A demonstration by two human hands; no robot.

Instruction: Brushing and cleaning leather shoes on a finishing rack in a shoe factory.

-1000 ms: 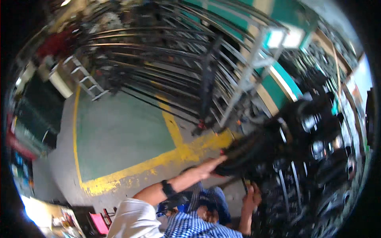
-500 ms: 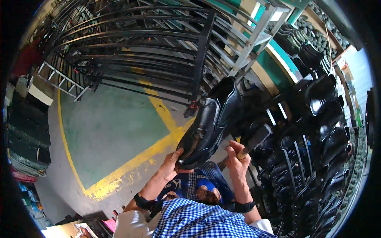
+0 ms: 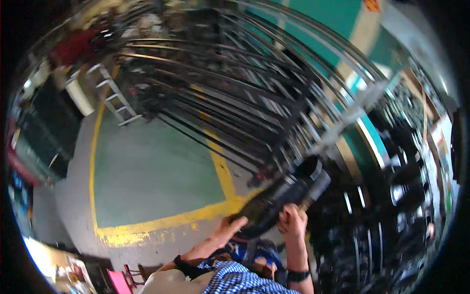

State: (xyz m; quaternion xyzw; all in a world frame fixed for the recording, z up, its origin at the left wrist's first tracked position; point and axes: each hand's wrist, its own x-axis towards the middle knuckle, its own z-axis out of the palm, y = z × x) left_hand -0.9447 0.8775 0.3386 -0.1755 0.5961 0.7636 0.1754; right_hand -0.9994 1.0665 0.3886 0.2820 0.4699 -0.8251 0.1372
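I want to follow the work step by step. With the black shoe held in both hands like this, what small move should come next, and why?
Probably steady the black shoe before anything else. The left hand supports its toe end and the right hand grips near its middle, but the picture is blurred. The shoe hangs above the yellow floor line, beside the rack of dark shoes.

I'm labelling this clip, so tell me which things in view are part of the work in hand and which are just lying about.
In hand:
- black shoe, held up with both hands
- left hand, under its toe end
- right hand, closed beside it

Lying about:
- metal rack with bare bars
- dark shoes on the rack to the right
- small ladder
- yellow floor line
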